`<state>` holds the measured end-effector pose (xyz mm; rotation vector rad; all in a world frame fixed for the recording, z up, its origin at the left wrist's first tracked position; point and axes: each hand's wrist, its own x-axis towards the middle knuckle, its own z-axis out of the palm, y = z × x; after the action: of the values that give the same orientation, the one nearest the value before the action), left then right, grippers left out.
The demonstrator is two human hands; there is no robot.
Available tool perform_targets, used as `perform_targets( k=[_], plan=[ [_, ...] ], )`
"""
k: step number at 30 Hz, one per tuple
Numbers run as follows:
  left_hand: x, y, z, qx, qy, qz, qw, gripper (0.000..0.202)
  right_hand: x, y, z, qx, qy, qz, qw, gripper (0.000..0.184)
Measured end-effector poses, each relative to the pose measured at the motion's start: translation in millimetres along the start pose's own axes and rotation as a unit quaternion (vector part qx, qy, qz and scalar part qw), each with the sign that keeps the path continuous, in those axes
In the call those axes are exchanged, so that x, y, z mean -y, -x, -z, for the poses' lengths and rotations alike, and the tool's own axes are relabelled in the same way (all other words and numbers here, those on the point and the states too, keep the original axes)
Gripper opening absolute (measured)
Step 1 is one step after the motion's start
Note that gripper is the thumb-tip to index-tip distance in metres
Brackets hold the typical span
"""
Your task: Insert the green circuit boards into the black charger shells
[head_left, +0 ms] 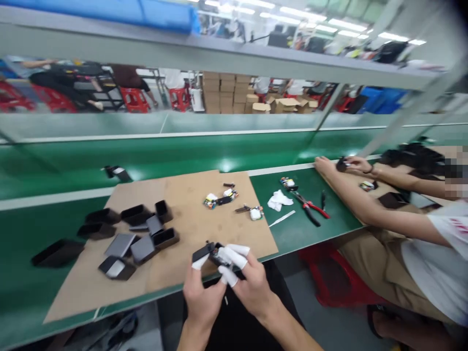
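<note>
At the cardboard's near edge, my left hand is closed, its thumb and forefinger on a small black plastic case with electronic parts at its opening. My right hand, white finger cots on its fingertips, closes on the same case from the right. Fingers cover much of it, so I cannot tell whether it is one piece or two. Beyond my hands, small circuit boards with white and yellow parts lie on the cardboard sheet. Another circuit board sits nearer the right side.
Several black plastic housings and grey-topped pieces spread over the left side. Pliers with red and black handles, a white cloth and a white strip are on the green bench. At right, a co-worker's arms reach over it.
</note>
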<state>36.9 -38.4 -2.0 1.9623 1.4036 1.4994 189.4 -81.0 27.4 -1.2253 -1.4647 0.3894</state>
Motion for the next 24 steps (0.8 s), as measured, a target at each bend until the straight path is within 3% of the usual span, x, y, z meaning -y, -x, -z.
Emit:
perform_targets(
  k=[4, 7, 12, 17, 24],
  plan=[
    [34.1, -5.2, -12.0, 0.047, 0.061, 0.089, 0.993, 0.055, -21.4, -17.0, -5.1, 0.094, 0.030, 0.032, 0.995, 0.041],
    [47.1, -8.4, -17.5, 0.055, 0.031, 0.115, 0.991, 0.062, -29.9, -26.8, -10.8, 0.098, 0.005, -0.002, 0.995, 0.035],
    [60.0, -0.8, -18.6, 0.023, -0.052, 0.056, 0.997, 0.057, -25.0, -33.8, -14.7, 0.067, -0.044, -0.050, 0.996, 0.034],
    [75.4, 3.4, -17.9, 0.016, -0.072, -0.019, 0.997, 0.049, -18.5, -43.5, 1.5, 0.112, -0.051, -0.053, 0.991, 0.026],
    [53.5, -2.5, -16.6, -0.034, -0.062, -0.038, 0.997, 0.039, -5.7, -52.5, 21.1, 0.184, 0.043, -0.025, 0.982, 0.016]
  ],
)
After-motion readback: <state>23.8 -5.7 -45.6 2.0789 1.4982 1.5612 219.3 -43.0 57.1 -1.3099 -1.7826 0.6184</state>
